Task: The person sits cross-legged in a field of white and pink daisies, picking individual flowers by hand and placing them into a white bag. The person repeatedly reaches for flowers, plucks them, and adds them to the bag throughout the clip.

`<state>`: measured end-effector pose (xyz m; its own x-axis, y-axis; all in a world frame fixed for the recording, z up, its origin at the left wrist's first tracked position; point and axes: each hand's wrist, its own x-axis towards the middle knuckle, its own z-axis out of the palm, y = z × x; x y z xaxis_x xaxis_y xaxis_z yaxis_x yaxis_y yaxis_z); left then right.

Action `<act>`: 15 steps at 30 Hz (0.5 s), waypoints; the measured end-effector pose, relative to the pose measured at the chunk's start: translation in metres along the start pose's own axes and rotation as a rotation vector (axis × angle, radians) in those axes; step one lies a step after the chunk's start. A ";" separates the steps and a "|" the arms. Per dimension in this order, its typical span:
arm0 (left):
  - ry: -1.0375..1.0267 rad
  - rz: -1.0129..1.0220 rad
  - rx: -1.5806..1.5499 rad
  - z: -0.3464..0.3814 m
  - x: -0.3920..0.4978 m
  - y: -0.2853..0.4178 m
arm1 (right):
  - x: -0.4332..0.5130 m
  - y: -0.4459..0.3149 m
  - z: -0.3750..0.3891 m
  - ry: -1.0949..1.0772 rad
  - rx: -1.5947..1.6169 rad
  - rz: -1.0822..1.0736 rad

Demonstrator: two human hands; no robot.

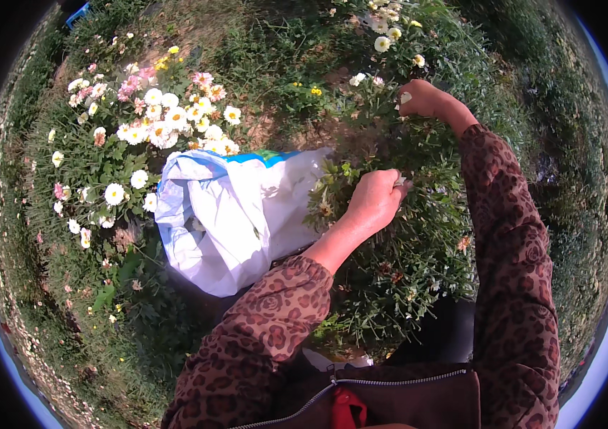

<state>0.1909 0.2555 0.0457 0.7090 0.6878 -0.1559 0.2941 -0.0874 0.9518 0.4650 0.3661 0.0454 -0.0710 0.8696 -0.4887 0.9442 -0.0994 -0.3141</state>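
My left hand (376,199) is closed around a small pale flower head (401,182), just above the leafy plants right of the sack. Farther out and to the right, my right hand (422,99) has its fingers curled on a white flower (405,97), mostly covered by the fingers. A white woven sack (229,220) with a blue and green band lies among the plants, left of my left hand. Its rolled mouth faces left, and the inside is mostly hidden. White chrysanthemum-like blooms (177,118) and pink ones (130,84) crowd beyond the sack.
White flowers (382,43) stand on plants at the upper right, near my right hand. More white blooms (114,194) grow left of the sack. Dense green foliage (379,289) spreads close before my body. A blue object (77,15) shows at the upper left edge.
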 end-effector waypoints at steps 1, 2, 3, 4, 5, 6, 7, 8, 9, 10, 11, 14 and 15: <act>0.020 0.028 -0.028 0.001 0.001 -0.002 | -0.002 -0.003 -0.006 0.045 0.352 -0.013; 0.037 0.037 -0.048 0.003 0.000 -0.004 | -0.010 -0.002 -0.016 0.069 0.665 0.041; 0.054 0.044 -0.070 0.004 0.000 -0.006 | -0.014 -0.003 -0.026 0.063 0.996 0.046; 0.048 0.040 -0.053 0.006 0.000 -0.008 | -0.012 -0.005 -0.035 0.190 1.053 0.039; 0.038 0.028 -0.059 0.007 0.000 -0.009 | -0.007 -0.005 -0.045 0.303 1.125 -0.035; 0.032 0.020 -0.067 0.008 0.000 -0.009 | 0.001 -0.005 -0.051 0.399 1.055 -0.011; 0.024 0.003 -0.074 0.008 -0.002 -0.010 | 0.010 -0.004 -0.053 0.411 1.027 0.027; 0.038 0.046 -0.005 0.008 -0.002 -0.009 | 0.020 -0.002 -0.050 0.432 0.997 0.051; 0.074 0.090 -0.020 0.008 -0.003 -0.009 | 0.033 0.001 -0.043 0.453 0.968 0.098; 0.071 0.099 -0.030 0.008 -0.004 -0.009 | 0.043 0.005 -0.038 0.425 0.859 0.187; 0.079 0.107 -0.031 0.006 -0.005 -0.009 | 0.055 0.008 -0.027 0.452 0.906 0.222; 0.077 0.106 -0.071 0.003 -0.007 -0.010 | 0.086 0.013 -0.008 0.311 0.925 0.344; 0.084 0.115 -0.077 0.002 -0.007 -0.010 | 0.097 0.010 -0.005 0.237 0.662 0.357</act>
<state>0.1837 0.2500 0.0367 0.6779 0.7347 -0.0247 0.1618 -0.1164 0.9799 0.4695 0.4519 -0.0012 0.3408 0.8036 -0.4879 0.5041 -0.5943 -0.6267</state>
